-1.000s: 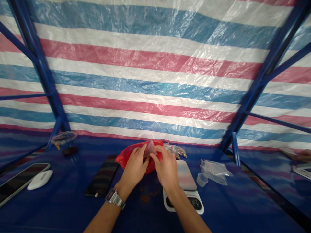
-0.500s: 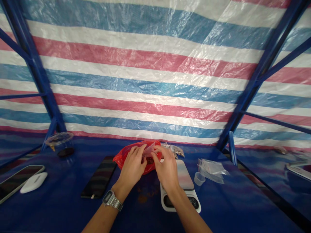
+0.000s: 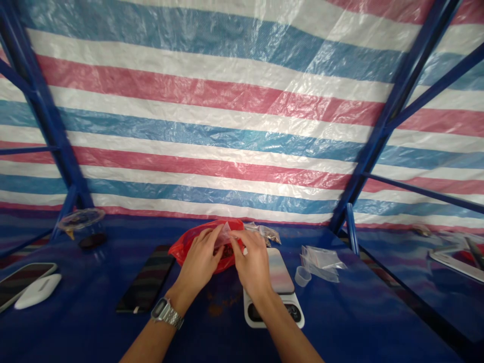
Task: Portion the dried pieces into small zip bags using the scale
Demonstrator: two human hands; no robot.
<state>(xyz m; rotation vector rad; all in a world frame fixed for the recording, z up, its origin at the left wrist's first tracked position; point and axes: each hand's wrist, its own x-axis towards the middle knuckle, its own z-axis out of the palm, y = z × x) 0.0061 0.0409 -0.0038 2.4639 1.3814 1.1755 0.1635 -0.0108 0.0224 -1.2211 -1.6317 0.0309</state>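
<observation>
Above the red plastic bag [image 3: 185,250] on the blue desk [image 3: 75,333], what are the hands doing?

Both sit close together, the left hand [image 3: 200,264] and right hand [image 3: 254,264] pinching narrowly on a clear plastic sachet [image 3: 225,234] at the bag's mouth.

How will it handle?

Light, soft and probably slippery; its upper edge looks the place to hold.

Any room around them?

Tight on the right, where a digital kitchen scale [image 3: 280,269] stands just beside. A smartphone [image 3: 145,280] lies near on the left; there is more room toward the person.

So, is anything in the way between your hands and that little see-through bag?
Nothing visible is in the way: the fingertips of your left hand and right hand are already touching the small clear plastic bag, which sits at the mouth of the red plastic bag.
</observation>
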